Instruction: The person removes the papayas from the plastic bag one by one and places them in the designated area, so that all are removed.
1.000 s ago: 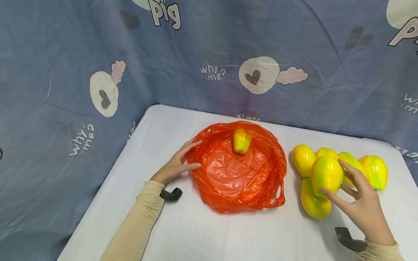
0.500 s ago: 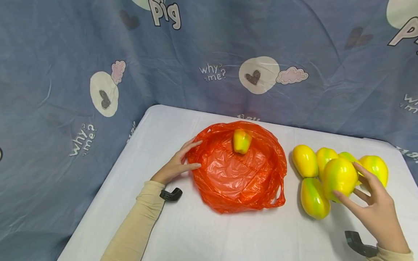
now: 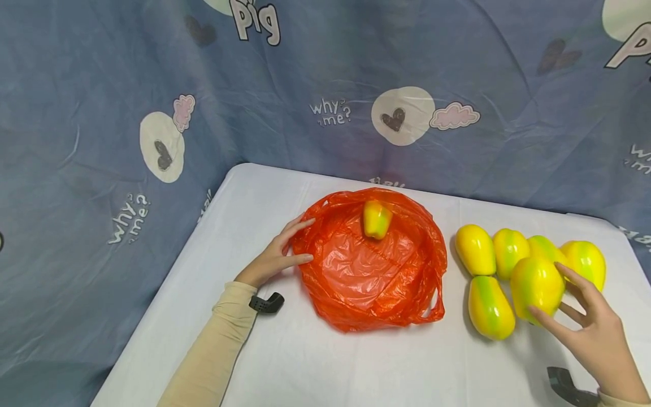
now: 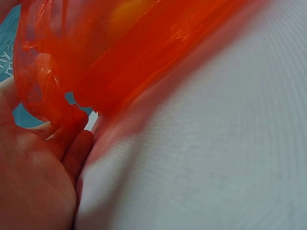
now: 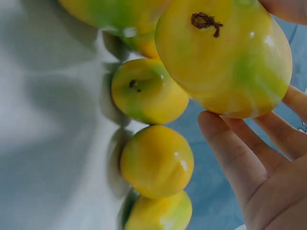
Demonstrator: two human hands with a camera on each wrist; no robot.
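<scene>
My right hand (image 3: pixel 595 328) holds a yellow-green mango (image 3: pixel 537 288) between thumb and fingertips, at the right of the table. In the right wrist view this mango (image 5: pixel 225 57) shows a dark stem mark and stands off the surface. Several more mangoes lie around it, among them a front one (image 3: pixel 490 308) and a far-left one (image 3: pixel 475 250). A red plastic bag (image 3: pixel 361 277) lies wide-mouthed at mid-table with one mango (image 3: pixel 377 220) inside, near its back wall. At the bag's left rim my left hand (image 3: pixel 272 259) touches the plastic, fingers spread; some fingers (image 4: pixel 79 153) lie under it.
A white cloth covers the table (image 3: pixel 407 367). Behind and to the left hangs a blue printed curtain (image 3: pixel 285 113). Black wrist devices are worn at the left wrist (image 3: pixel 267 303) and the right wrist (image 3: pixel 572 387).
My right hand has moved right and slightly toward me with its mango, away from the far-left mango, so more of the others show. The left hand and the bag have stayed in place.
</scene>
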